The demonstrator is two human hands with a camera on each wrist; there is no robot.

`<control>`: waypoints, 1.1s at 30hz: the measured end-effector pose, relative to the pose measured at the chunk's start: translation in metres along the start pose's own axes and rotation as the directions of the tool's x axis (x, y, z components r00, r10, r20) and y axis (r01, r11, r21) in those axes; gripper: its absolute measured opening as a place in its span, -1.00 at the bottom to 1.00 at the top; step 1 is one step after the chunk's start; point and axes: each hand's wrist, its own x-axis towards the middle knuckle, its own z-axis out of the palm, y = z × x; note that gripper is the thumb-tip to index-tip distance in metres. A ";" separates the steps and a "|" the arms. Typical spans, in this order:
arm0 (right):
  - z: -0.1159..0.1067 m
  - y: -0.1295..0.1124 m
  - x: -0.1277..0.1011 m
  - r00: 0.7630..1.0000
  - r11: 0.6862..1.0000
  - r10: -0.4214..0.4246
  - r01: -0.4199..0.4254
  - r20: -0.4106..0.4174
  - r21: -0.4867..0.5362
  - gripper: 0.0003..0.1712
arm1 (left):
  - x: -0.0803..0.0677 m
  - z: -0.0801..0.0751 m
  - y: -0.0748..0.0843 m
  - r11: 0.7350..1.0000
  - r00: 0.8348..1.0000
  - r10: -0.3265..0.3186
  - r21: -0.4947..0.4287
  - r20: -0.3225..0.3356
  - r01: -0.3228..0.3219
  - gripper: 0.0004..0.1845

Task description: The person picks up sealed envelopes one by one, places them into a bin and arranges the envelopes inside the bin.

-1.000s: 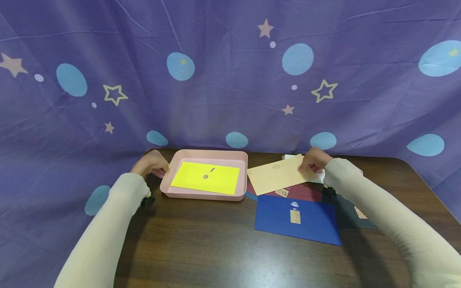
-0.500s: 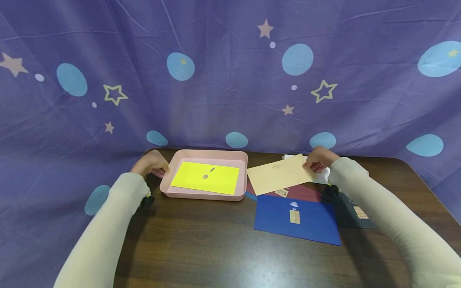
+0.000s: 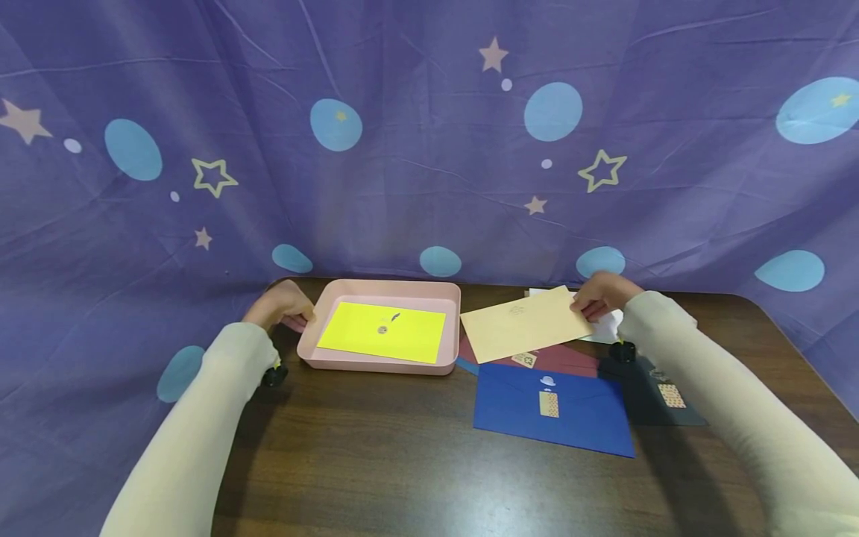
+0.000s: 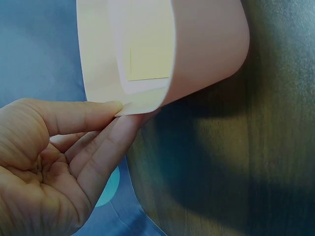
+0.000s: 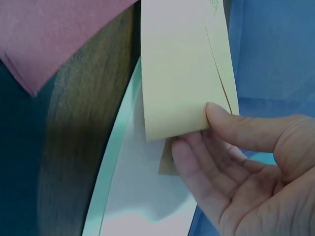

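Note:
A pink tray [image 3: 376,366] stands at the back left of the table, with a bright yellow envelope [image 3: 376,339] lying in it. My left hand [image 3: 282,304] pinches the tray's left rim between thumb and fingers, as the left wrist view shows close up. My right hand [image 3: 604,294] pinches the right end of a cream envelope [image 3: 517,328], thumb on top and fingers beneath. In the right wrist view that envelope [image 5: 182,73] slants over a white envelope [image 5: 138,191] with a pale green edge. Its left corner reaches close to the tray's right wall.
A blue envelope [image 3: 584,429] lies in front, overlapping a dark red envelope [image 3: 564,358]. A dark green envelope [image 3: 658,406] sits under my right forearm. The wooden table [image 3: 376,455] ends at a purple patterned curtain [image 3: 429,186] behind.
My right hand has slid a little to the right along the cream envelope, toward its right end. The envelope has barely moved. My left hand and the tray stay put.

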 end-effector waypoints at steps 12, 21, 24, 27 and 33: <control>-0.014 0.009 0.001 0.994 0.994 -0.053 0.043 0.091 0.104 -0.87 | -0.001 0.000 0.000 1.000 1.000 0.008 0.011 -0.002 -0.008 -0.93; -0.022 0.013 0.004 0.983 0.982 -0.117 0.093 0.142 0.162 -0.86 | 0.000 0.000 0.000 1.000 1.000 -0.003 0.021 -0.006 0.003 -0.96; -0.023 0.014 0.005 0.979 0.979 -0.126 0.098 0.158 0.178 -0.91 | -0.001 0.001 0.000 1.000 1.000 -0.003 0.021 -0.006 0.003 -0.96; -0.023 0.013 0.004 0.979 0.978 -0.125 0.095 0.162 0.184 -0.91 | 0.000 0.001 0.000 1.000 1.000 0.001 0.016 -0.004 -0.001 -0.95; -0.021 0.015 -0.001 0.977 0.975 -0.140 0.107 0.162 0.196 -0.88 | 0.001 0.000 -0.001 1.000 1.000 0.005 0.010 -0.007 -0.005 -0.93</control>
